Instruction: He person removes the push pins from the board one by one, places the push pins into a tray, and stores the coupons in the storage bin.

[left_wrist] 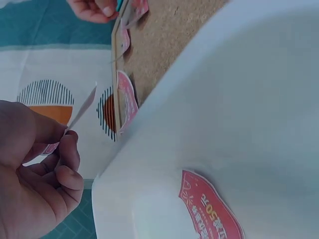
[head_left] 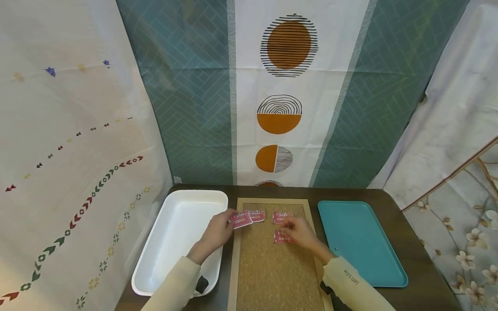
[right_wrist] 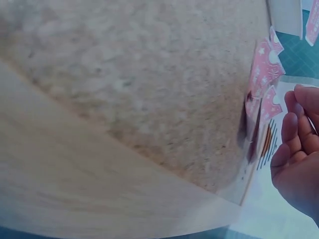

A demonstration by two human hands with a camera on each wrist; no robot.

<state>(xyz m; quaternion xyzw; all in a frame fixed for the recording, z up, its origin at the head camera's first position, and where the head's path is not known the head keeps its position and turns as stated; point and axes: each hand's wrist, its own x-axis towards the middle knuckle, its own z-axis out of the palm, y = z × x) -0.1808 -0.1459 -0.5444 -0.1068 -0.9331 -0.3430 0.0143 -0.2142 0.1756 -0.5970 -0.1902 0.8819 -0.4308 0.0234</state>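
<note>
My left hand (head_left: 217, 231) pinches a pink coupon (head_left: 242, 220) between thumb and fingers at the board's left edge. That coupon overlaps another pink coupon (head_left: 257, 216) on the cork board (head_left: 278, 276). Over the board's upper right, my right hand (head_left: 302, 233) has its fingers curled, the tips pinching the edge of a lower pink coupon (head_left: 280, 237). Just above it lies one more pink coupon (head_left: 281, 216), partly covered by the fingers. In the left wrist view, a loose pink coupon (left_wrist: 210, 209) rests inside the white tray (left_wrist: 199, 99).
The white tray stands left of the board, under my left forearm. To the right is a flat teal tray (head_left: 362, 242) on the dark table (head_left: 424, 276). Patterned cloths hang at the back (head_left: 186, 129) and both sides. Dark wrist straps show at both cuffs.
</note>
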